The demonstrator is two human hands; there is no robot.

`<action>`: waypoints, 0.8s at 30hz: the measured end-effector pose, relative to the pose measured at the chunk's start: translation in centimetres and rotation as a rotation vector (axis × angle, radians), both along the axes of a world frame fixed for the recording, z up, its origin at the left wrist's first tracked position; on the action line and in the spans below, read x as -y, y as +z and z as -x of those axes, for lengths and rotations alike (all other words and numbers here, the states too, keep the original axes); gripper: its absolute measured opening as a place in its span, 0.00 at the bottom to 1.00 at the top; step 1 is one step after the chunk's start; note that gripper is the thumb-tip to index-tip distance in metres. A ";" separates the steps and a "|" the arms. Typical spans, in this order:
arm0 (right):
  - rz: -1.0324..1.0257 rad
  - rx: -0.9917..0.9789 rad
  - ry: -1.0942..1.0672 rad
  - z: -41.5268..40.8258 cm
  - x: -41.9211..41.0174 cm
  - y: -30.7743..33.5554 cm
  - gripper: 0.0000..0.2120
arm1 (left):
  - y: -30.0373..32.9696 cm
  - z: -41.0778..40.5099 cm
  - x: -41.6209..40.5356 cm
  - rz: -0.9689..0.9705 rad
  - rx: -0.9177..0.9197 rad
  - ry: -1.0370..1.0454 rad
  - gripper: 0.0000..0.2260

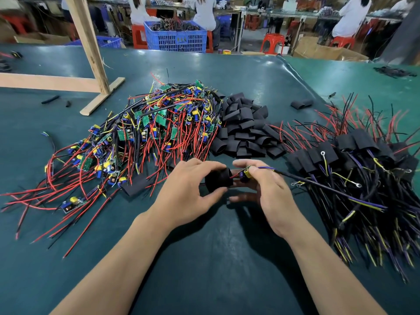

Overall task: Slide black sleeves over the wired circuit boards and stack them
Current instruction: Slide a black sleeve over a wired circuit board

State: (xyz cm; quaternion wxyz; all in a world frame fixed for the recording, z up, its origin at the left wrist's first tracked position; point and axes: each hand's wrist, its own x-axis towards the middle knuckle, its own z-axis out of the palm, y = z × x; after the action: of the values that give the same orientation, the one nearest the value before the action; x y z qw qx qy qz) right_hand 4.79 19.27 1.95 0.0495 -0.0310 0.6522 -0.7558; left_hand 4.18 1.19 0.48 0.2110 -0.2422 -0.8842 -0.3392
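My left hand [185, 196] pinches a black sleeve [219, 179] just above the green table, its open mouth facing right. My right hand [268, 189] grips a wired circuit board [245, 174] with yellow and blue parts; the board's red wires enter the sleeve, and its black cable trails off to the right. A tangled heap of bare boards [145, 133] with red and black wires lies to the left. Behind my hands sits a pile of empty black sleeves [245, 128]. At the right lies the stack of sleeved boards [354, 155].
A wooden frame [91, 53] stands on the table at the back left. A loose sleeve [301, 103] and small black bits lie scattered on the green mat [204, 258]. Beyond the table's far edge are a blue crate [176, 35], red stools and seated people.
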 end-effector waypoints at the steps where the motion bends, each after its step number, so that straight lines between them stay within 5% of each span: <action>1: 0.009 0.005 -0.002 0.0 0.0 0.1 0.13 | 0.1 0.0 0.0 -0.004 0.013 -0.008 0.19; 7: -0.083 -0.143 -0.079 0.0 -0.3 -0.3 0.04 | 0.5 -0.5 -0.3 -0.056 0.045 -0.090 0.21; 12: -0.054 -0.205 -0.066 0.1 -0.2 -0.1 0.08 | -0.1 -0.2 -0.3 -0.099 0.092 -0.036 0.18; 24: 0.282 0.026 -0.024 0.2 -0.6 0.3 0.07 | 0.2 -0.4 -0.4 -0.185 0.074 -0.066 0.18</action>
State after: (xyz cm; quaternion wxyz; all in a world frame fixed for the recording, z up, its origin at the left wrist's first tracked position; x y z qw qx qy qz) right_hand 4.55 19.89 2.21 0.0441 -0.0203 0.5394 -0.8407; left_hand 4.58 1.56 0.70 0.1884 -0.2379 -0.8479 -0.4347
